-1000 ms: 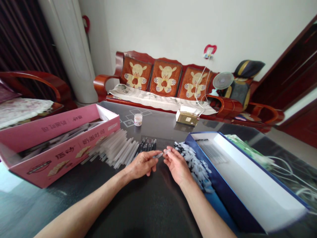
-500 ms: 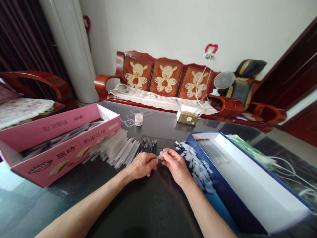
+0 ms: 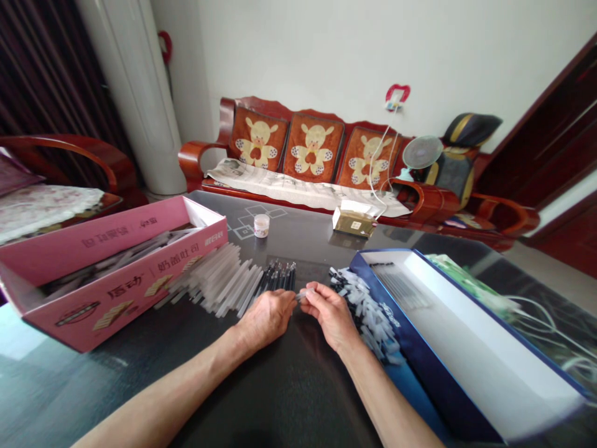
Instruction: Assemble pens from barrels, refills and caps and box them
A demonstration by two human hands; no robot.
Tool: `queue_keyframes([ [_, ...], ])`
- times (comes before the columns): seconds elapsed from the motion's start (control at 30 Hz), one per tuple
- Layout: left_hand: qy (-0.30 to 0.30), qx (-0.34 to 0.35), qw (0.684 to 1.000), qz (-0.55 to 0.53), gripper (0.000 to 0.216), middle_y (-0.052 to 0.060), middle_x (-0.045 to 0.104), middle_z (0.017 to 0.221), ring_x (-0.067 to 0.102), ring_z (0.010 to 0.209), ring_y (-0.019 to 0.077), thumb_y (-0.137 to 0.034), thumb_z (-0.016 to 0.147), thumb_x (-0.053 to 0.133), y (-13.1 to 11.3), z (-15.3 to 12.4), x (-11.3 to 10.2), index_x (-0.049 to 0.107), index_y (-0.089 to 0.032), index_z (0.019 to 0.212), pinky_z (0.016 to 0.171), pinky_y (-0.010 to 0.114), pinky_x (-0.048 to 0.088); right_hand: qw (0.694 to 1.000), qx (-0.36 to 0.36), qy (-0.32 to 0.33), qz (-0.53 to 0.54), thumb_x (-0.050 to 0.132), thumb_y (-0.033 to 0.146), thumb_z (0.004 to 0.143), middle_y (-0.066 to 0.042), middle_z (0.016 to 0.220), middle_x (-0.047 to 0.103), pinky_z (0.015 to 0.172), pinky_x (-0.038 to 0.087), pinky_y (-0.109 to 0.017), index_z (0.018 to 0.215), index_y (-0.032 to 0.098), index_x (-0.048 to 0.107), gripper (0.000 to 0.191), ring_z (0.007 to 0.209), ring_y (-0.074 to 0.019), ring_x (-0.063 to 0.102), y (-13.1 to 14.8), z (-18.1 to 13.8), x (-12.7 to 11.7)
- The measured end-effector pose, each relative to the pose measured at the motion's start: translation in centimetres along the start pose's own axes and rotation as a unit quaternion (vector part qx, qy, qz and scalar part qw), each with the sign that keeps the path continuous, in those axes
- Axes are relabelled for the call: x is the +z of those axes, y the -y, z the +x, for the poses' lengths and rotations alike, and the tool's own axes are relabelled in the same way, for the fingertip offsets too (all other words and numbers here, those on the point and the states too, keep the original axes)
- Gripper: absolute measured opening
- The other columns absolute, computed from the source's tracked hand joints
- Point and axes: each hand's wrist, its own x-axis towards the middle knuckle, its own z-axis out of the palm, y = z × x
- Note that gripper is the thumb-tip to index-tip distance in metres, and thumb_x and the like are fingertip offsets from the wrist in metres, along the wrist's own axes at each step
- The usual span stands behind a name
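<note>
My left hand (image 3: 269, 318) is closed just above the dark table, its fingertips meeting those of my right hand; whatever it pinches is hidden behind the fingers. Between the thumb and fingers of my right hand (image 3: 330, 313) is a small translucent plastic cap (image 3: 303, 294), partly covered. Beyond my left hand lie black pen refills (image 3: 278, 275) side by side, points facing away. Left of them spreads a heap of frosted plastic tubes (image 3: 226, 280). A pile of small white and black caps (image 3: 368, 305) lies right of my right hand.
A pink carton (image 3: 140, 283) with tubes inside stands left. On the right is a blue box (image 3: 415, 348) holding a row of thin translucent sticks (image 3: 405, 285). A small white jar (image 3: 262, 226) and a tissue box (image 3: 353, 223) stand farther back, before a wooden sofa (image 3: 200, 152).
My left hand has rolled over so its back faces up more, and its fingers now cover what it pinches. Less of the cap shows in my right fingers. The piles look unchanged.
</note>
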Motion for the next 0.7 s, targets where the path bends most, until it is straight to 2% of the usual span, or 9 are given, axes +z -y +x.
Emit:
queue_keyframes([
  [0.17,0.037,-0.011,0.998,0.053,0.025,0.004,0.06,0.077,0.058,0.066,0.014,-0.026,0.095,0.034,0.0,0.0,-0.3,0.055,-0.016,0.085,0.061,0.024,0.042,0.999,-0.001,0.029,-0.034,0.077,0.035,0.064,-0.001,0.079,0.068,0.068,0.05,-0.027,0.083,0.017,0.061,0.03,0.067,-0.0118,0.061,0.0,0.2,-0.2],
  [0.27,0.052,0.008,0.996,0.075,0.025,0.004,0.06,0.08,0.059,0.068,0.0141,-0.027,0.095,0.035,0.1,0.0,-0.6,0.056,-0.016,0.089,0.062,0.024,0.044,0.983,-0.078,0.059,-0.157,0.066,0.032,0.074,0.001,0.075,0.064,0.067,0.048,-0.027,0.087,0.019,0.061,0.019,0.066,-0.012,0.059,0.3,0.3,-0.6],
  [0.33,0.047,0.018,0.994,0.094,0.025,0.004,0.06,0.081,0.059,0.069,0.0143,-0.028,0.096,0.035,0.1,-0.1,-0.6,0.057,-0.017,0.094,0.062,0.024,0.045,0.937,-0.168,0.076,-0.297,0.061,0.025,0.077,0.0,0.08,0.064,0.067,0.047,-0.026,0.091,0.02,0.063,0.015,0.069,-0.0127,0.058,0.7,0.1,-0.9],
  [0.4,0.038,0.025,0.992,0.119,0.026,0.004,0.059,0.083,0.06,0.07,0.0145,-0.03,0.096,0.035,0.1,-0.2,-0.5,0.057,-0.017,0.101,0.06,0.023,0.046,0.868,-0.246,0.097,-0.42,0.059,0.018,0.078,-0.002,0.086,0.064,0.069,0.046,-0.025,0.09,0.021,0.066,0.015,0.075,-0.0137,0.059,1.1,-0.3,-1.0],
  [0.47,0.022,0.04,0.989,0.14,0.028,0.005,0.059,0.087,0.06,0.072,0.0147,-0.03,0.096,0.035,0.1,-0.3,-0.4,0.056,-0.017,0.109,0.061,0.023,0.048,0.808,-0.29,0.119,-0.499,0.057,0.014,0.08,-0.003,0.087,0.063,0.073,0.046,-0.026,0.088,0.022,0.067,0.015,0.078,-0.0147,0.06,1.7,-0.7,-1.0],
  [0.57,-0.065,0.098,0.981,0.154,0.03,0.011,0.059,0.107,0.06,0.093,0.0191,-0.026,0.094,0.039,0.1,-0.3,-0.5,0.05,-0.018,0.121,0.078,0.029,0.051,0.753,-0.318,0.115,-0.565,0.054,0.013,0.082,-0.004,0.091,0.062,0.079,0.046,-0.028,0.09,0.022,0.066,0.017,0.085,-0.0167,0.059,3.1,-1.2,-1.0],
  [0.63,-0.145,0.134,0.967,0.158,0.036,0.014,0.052,0.125,0.053,0.112,0.025,-0.021,0.091,0.044,0.0,-0.3,-0.7,0.045,-0.018,0.128,0.093,0.039,0.046,0.726,-0.337,0.077,-0.595,0.054,0.014,0.082,-0.005,0.094,0.06,0.082,0.045,-0.029,0.09,0.022,0.066,0.016,0.089,-0.018,0.058,5.0,-1.1,-1.6],
  [0.7,-0.21,0.148,0.954,0.154,0.044,0.016,0.046,0.133,0.046,0.12,0.0285,-0.016,0.088,0.047,0.0,-0.2,-1.0,0.041,-0.019,0.131,0.1,0.046,0.041,0.695,-0.352,0.016,-0.627,0.055,0.017,0.082,-0.005,0.094,0.06,0.082,0.045,-0.03,0.089,0.022,0.068,0.015,0.089,-0.0188,0.058,7.6,-0.9,-3.2],
])
